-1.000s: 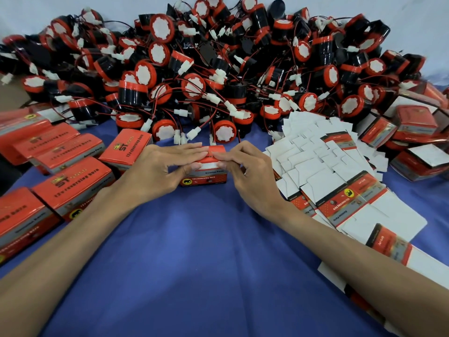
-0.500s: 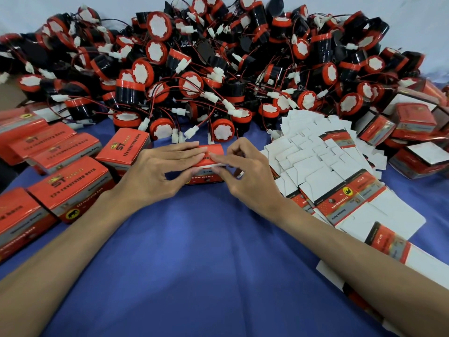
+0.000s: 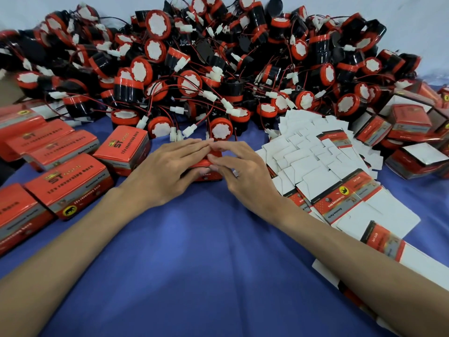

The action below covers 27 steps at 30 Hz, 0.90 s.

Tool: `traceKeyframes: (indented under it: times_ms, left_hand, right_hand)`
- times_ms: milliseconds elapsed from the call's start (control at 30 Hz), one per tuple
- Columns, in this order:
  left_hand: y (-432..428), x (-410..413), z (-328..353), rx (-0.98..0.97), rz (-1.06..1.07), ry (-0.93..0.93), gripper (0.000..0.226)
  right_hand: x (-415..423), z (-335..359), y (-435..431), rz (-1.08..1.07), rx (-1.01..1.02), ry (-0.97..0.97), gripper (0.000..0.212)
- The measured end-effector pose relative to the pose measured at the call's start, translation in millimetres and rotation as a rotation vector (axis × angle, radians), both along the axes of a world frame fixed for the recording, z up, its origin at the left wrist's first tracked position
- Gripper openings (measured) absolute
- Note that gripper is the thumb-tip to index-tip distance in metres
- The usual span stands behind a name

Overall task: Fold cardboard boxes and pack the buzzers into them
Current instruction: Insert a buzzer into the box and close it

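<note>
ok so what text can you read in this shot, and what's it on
"ST": top of box and second box
"12v reversing horn": both those tops
"Genuine Parts": flat carton, upside down
held box and all other print: too blurred to read

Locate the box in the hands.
Head view, centre: the box sits on the blue cloth, held by the left hand and right hand, just before the buzzer pile, flat cardboard sheets to its right.
</note>
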State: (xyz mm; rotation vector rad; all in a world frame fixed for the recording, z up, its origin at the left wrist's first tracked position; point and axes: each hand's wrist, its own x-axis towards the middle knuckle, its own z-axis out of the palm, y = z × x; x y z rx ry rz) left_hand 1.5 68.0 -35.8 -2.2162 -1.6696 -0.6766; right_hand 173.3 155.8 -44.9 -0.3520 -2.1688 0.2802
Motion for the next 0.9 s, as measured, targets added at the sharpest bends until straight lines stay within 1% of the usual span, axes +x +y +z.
traceKeyframes:
  times_ms: [67,167,233,300,367,433,500,533,600,667,733,833,900]
  left_hand:
    - [2,-1,1,0.031,-0.02,0.008,0.05]
    - [3,-1,2,0.052,-0.055,0.009,0.046]
    - [3,0,2,0.062,-0.052,-0.005,0.045]
    - [2,0,2,0.073,-0.047,-0.015,0.043]
    - [1,1,4,0.096,-0.037,-0.003,0.041]
    - [-2,2,4,0.12,-0.003,0.039,0.041]
    - [-6,2,5,0.162,0.059,0.104,0.038]
    - [-8,2,5,0.186,0.097,0.125,0.036]
    - [-10,3,4,0.228,0.148,0.146,0.032]
    - [-9,5,1,0.226,0.125,0.172,0.035]
    - [-8,6,0,0.189,0.067,0.173,0.038]
    - [-6,5,0,0.209,0.052,0.134,0.034]
    - [-6,3,1,0.243,0.059,0.132,0.031]
  right_hand:
    - [2,-2,-2,-0.033,0.097,-0.061,0.02]
    - [4,-3,-6,-0.103,0.294,-0.153,0.024]
    - [4,-1,-10,-0.145,0.337,-0.157,0.027]
    - [5,1,-12,-0.178,0.333,-0.158,0.029]
    - [7,3,-15,-0.165,0.281,-0.169,0.033]
    - [7,4,-16,-0.164,0.205,-0.172,0.036]
    - [7,4,-17,-0.246,0.144,-0.198,0.038]
    - [7,5,-16,-0.316,0.133,-0.244,0.039]
    - [9,7,-12,-0.478,0.166,-0.457,0.046]
    - [12,11,-6,-0.574,0.181,-0.695,0.052]
    - [14,15,3,-0.662,0.135,-0.856,0.051]
    - [16,22,13,-0.784,0.006,-0.983,0.041]
    - [18,26,17,-0.782,-0.009,-0.953,0.029]
